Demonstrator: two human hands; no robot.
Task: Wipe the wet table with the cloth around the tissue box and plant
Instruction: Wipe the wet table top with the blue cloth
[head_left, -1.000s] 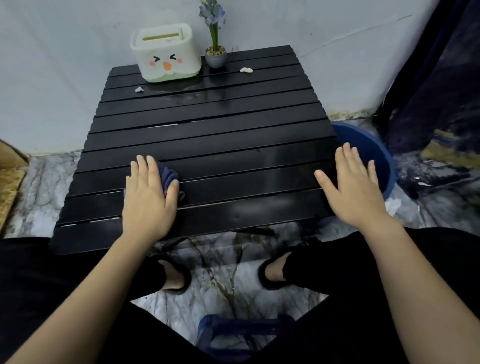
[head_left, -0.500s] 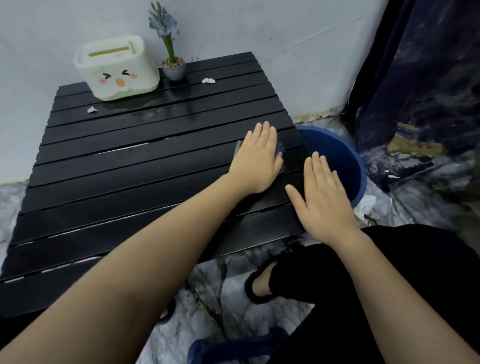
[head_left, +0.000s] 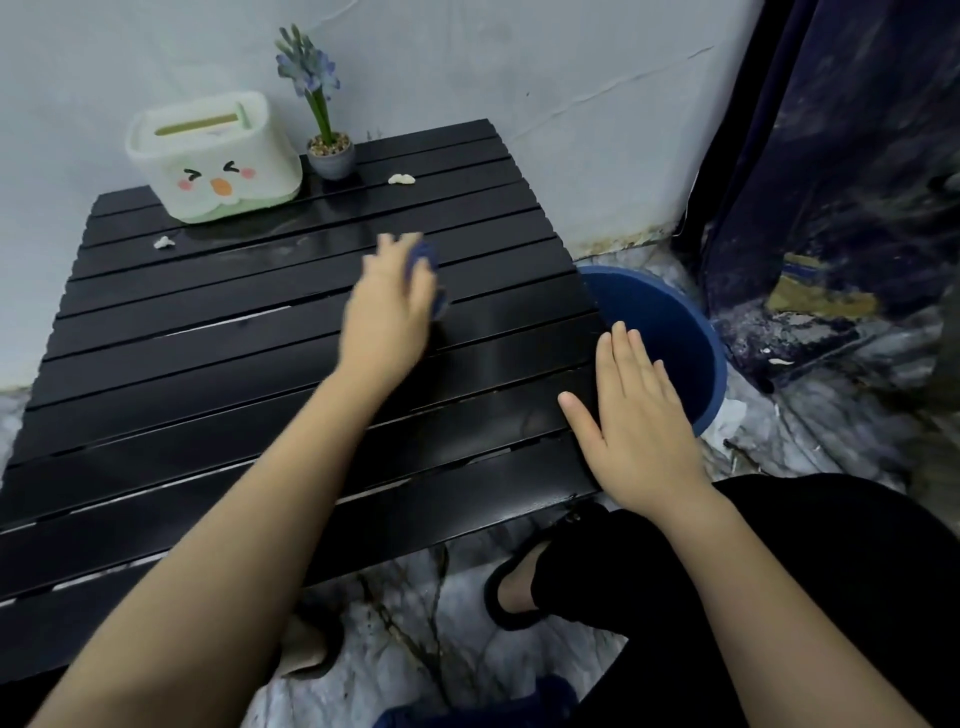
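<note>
A black slatted table (head_left: 218, 395) shines wet. At its far edge stand a white tissue box (head_left: 213, 156) with a cartoon face and a small potted plant (head_left: 324, 143) with blue flowers. My left hand (head_left: 387, 312), blurred by motion, presses flat on a dark blue cloth (head_left: 423, 257) right of the table's middle; the cloth peeks out past the fingertips and on the right side of the hand. My right hand (head_left: 634, 415) lies flat with straight fingers on the table's right edge and holds nothing.
Two small white scraps lie on the table, one (head_left: 401, 179) right of the plant, one (head_left: 163, 242) in front of the box. A blue bucket (head_left: 675, 338) stands on the floor beside the table's right edge. A dark curtain (head_left: 841, 182) hangs at right.
My left hand has swept the cloth from the near left across to the right side, then farther toward the box and plant. My right hand has stayed at the right edge.
</note>
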